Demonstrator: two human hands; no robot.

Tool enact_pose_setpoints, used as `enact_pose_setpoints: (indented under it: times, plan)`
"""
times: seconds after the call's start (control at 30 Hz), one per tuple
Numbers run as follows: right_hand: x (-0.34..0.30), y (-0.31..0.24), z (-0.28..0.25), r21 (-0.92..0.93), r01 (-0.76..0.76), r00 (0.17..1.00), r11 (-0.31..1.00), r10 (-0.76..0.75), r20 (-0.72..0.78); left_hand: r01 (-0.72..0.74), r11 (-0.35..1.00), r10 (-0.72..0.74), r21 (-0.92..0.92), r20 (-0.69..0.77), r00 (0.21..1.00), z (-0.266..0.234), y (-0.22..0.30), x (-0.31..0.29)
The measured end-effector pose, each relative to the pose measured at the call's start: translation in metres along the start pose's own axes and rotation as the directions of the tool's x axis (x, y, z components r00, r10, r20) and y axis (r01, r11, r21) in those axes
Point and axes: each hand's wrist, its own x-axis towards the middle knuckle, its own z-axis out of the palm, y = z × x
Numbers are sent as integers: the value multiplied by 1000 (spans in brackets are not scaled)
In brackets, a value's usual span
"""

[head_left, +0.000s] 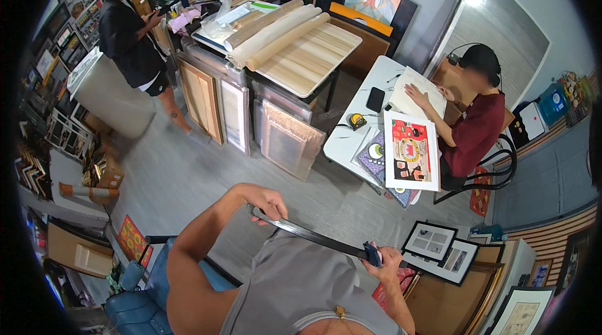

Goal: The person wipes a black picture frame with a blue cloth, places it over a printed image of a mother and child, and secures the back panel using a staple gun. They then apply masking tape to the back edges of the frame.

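Note:
A long, glossy black strip (316, 235) spans the space in front of my chest, sloping down to the right. My left hand (266, 202) is closed around its left end, thumb on top. At the other end, my right hand (389, 262) grips a bunched dark blue cloth (373, 253), which presses against the strip. Whether my right fingers also touch the strip itself is hidden by the cloth.
A person in a dark red shirt sits at a white table (342, 147) with a tape measure (357, 122) and a colourful print (412, 152). Wrapped frames (288, 137) lean under another table with rolls (273, 31). A blue chair (135, 303) stands at lower left; frames (429, 241) lie lower right.

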Motion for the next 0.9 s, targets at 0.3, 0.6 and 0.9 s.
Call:
enact_pose_setpoints:
  times: [0.3,0.6,0.9]
  plan:
    - [13,-2,-3,-32,-21,992,999,25,128,448,617,-18,647,-558,830,47,15,10]
    - [32,-11,-3,-67,-15,987,998,25,159,310,435,397,845,-490,776,108,22,135]
    - [40,-18,-8,0,26,986,1000,-25,162,290,411,462,864,-471,751,106,4,177]
